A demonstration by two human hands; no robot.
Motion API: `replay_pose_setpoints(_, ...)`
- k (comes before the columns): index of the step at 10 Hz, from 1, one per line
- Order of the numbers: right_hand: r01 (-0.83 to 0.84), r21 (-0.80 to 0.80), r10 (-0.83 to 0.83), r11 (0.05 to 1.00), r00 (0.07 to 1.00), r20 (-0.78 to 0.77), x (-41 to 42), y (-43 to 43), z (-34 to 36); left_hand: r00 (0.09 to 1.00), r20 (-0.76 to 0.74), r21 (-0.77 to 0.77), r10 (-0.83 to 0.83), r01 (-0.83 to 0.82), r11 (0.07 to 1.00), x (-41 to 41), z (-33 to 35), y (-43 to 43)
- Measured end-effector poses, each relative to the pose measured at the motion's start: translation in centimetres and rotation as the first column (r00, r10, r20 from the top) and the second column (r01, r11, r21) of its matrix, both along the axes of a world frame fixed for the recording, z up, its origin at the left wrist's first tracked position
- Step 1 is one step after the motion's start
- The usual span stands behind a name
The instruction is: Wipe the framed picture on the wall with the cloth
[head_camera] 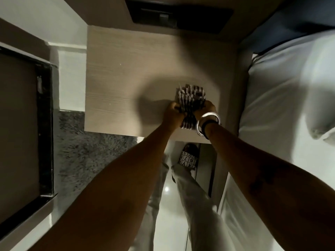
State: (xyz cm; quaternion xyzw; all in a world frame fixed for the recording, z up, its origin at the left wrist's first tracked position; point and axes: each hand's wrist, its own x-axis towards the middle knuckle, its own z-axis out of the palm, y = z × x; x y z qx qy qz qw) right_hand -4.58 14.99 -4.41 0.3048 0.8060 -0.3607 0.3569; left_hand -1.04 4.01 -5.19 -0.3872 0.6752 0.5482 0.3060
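A dark and white checked cloth (191, 96) lies bunched on a pale wooden bedside table (116, 84), near its front right part. My left hand (173, 115) grips the cloth's left edge. My right hand (208, 107), with bangles on the wrist, grips its right edge. Both hands rest low on the tabletop. A dark framed panel (179, 15) shows on the wall above the table; its content cannot be made out.
A bed with white bedding (282, 98) runs along the right. A black-framed piece of furniture (45, 124) stands at the left, with a grey shaggy rug (85, 151) beside it. My legs and a patterned slipper (188, 158) stand on the glossy floor below.
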Motion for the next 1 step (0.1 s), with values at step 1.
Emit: replay_pose_setpoints(1,-0.15,0.17,0.161,0.974,0.986,-0.052,0.96,-0.04,0.76,0.987,-0.03,-0.242,-0.158,0.146,0.959,0.4,1.98,-0.36)
